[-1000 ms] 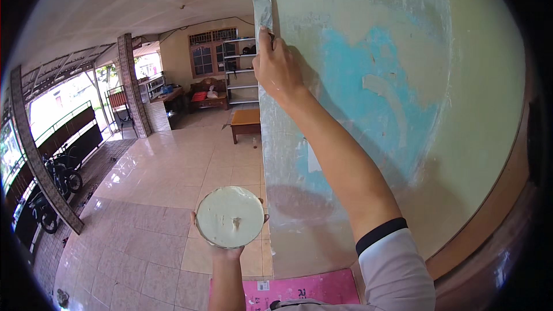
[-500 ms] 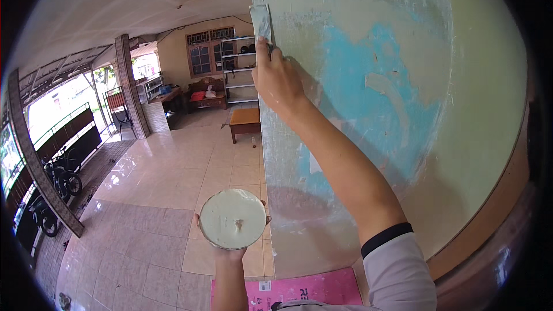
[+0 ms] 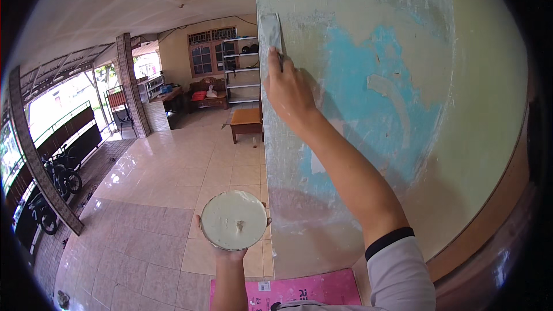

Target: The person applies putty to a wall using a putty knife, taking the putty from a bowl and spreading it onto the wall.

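Note:
My right hand (image 3: pixel 290 93) is closed round the handle of a putty knife (image 3: pixel 271 31). Its broad blade lies against the wall (image 3: pixel 368 121) close to the left vertical edge, with my forefinger stretched along it. Patchy pale filler covers much of that wall around a bare turquoise area, where a curved smear of filler stands out. Low in front of me, my left hand (image 3: pixel 229 252) holds up a round container of putty (image 3: pixel 233 220) from beneath, fingertips showing at both sides of its rim. The pale putty has a smooth top with a small lump and short marks.
A pink printed sheet (image 3: pixel 299 291) lies at the wall's foot. Beyond the wall edge stand a wooden stool (image 3: pixel 246 118), a metal shelf rack (image 3: pixel 241 70) and a carved bench (image 3: pixel 208 93). Tiled pillars (image 3: pixel 131 83) and parked motorcycles (image 3: pixel 57 175) are at the left.
My right hand and the putty knife have shifted slightly right and down, away from the wall's left edge. The left hand keeps the putty container in nearly the same place.

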A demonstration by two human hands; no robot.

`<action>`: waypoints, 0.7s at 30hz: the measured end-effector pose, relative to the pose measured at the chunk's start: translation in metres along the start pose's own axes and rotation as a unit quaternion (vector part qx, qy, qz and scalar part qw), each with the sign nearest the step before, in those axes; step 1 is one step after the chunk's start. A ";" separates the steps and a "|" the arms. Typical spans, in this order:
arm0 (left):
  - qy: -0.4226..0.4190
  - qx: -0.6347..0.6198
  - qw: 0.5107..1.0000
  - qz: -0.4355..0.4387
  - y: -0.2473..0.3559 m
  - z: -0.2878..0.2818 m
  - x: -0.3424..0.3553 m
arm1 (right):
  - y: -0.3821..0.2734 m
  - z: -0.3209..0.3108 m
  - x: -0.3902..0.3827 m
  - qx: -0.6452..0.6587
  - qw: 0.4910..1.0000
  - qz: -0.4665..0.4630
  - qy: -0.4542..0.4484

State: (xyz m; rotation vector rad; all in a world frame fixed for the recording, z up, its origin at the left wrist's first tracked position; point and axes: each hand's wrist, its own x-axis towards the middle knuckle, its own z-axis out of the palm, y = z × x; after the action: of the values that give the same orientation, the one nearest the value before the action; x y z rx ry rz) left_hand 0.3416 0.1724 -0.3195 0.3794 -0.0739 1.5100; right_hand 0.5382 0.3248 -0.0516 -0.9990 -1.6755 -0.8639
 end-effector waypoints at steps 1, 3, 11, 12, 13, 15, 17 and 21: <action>0.006 -0.003 1.000 0.007 0.001 -0.004 0.000 | 0.000 0.001 -0.010 -0.020 0.999 -0.003 -0.029; 0.011 -0.006 1.000 0.012 0.001 -0.004 -0.001 | -0.005 -0.011 -0.013 -0.005 0.999 -0.031 0.025; -0.003 0.026 1.000 0.000 -0.007 0.006 -0.004 | 0.003 -0.022 0.052 0.022 1.000 0.013 0.019; -0.011 0.029 1.000 -0.002 -0.006 0.008 -0.005 | 0.003 -0.015 0.041 0.010 1.000 0.001 0.010; -0.010 0.030 1.000 -0.001 -0.004 0.008 -0.006 | 0.003 -0.008 0.025 0.011 1.000 0.001 0.010; 0.000 0.040 0.999 0.008 -0.003 0.007 -0.008 | 0.001 0.001 -0.010 0.006 1.000 -0.013 -0.004; -0.001 0.033 0.999 0.016 -0.001 0.003 -0.010 | -0.001 -0.004 -0.030 0.026 0.999 -0.019 0.006; 0.045 0.018 0.998 0.048 0.003 -0.016 -0.010 | -0.012 -0.025 0.006 0.090 0.996 -0.001 0.026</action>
State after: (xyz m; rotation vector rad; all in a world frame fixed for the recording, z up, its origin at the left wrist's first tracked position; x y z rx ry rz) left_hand 0.3350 0.1678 -0.3371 0.3392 0.0056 1.6234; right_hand 0.5356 0.2992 -0.0403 -0.8453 -1.6769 -0.7209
